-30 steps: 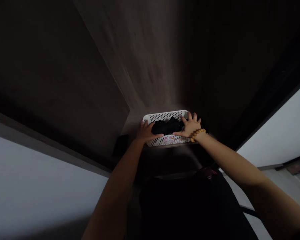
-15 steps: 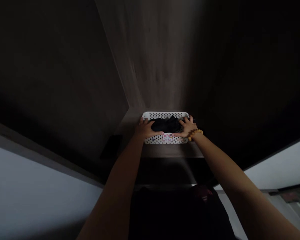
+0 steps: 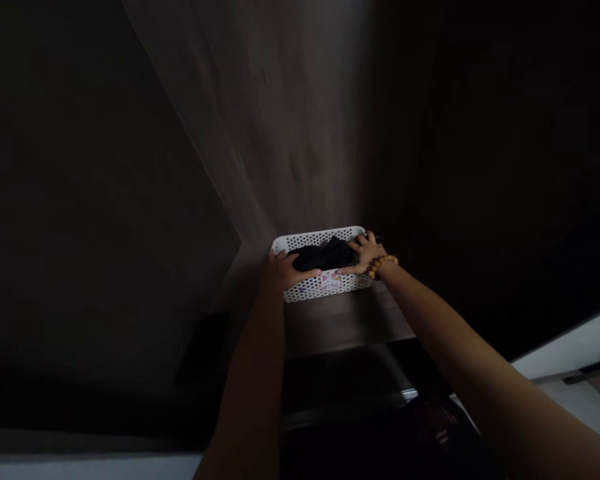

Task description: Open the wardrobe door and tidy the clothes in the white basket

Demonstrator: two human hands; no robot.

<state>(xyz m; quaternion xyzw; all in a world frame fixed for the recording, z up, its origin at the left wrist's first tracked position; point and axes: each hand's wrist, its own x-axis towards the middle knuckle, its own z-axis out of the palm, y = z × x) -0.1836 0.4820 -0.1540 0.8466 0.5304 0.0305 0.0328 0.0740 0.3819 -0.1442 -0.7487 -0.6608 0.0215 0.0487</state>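
Observation:
A white perforated plastic basket [image 3: 307, 291] rests on a dark wooden shelf [image 3: 325, 327], a pink-and-white sticker on its front wall. Bunched inside lies black cloth [image 3: 325, 255], whose kind I cannot make out. My left hand [image 3: 283, 270] grips the basket's left end, the thumb along the front rim and fingers over the side. At the opposite end, my right hand [image 3: 367, 255] holds the rim, thumb on the front and fingers spread toward the far corner. A bracelet of yellow beads [image 3: 383, 265] circles my right wrist.
Dark panels rise on the left [image 3: 105, 233] and right [image 3: 480, 200], deep in shadow. Behind the basket stands a wood-grain back panel [image 3: 300, 133]. The shelf's front edge [image 3: 350, 348] runs between my forearms. A pale surface [image 3: 570, 340] shows at the lower right.
My view has tilted and shifted, so the basket now appears slightly slanted and further left. More shelf shows in front of it. Both hands keep their hold on the basket.

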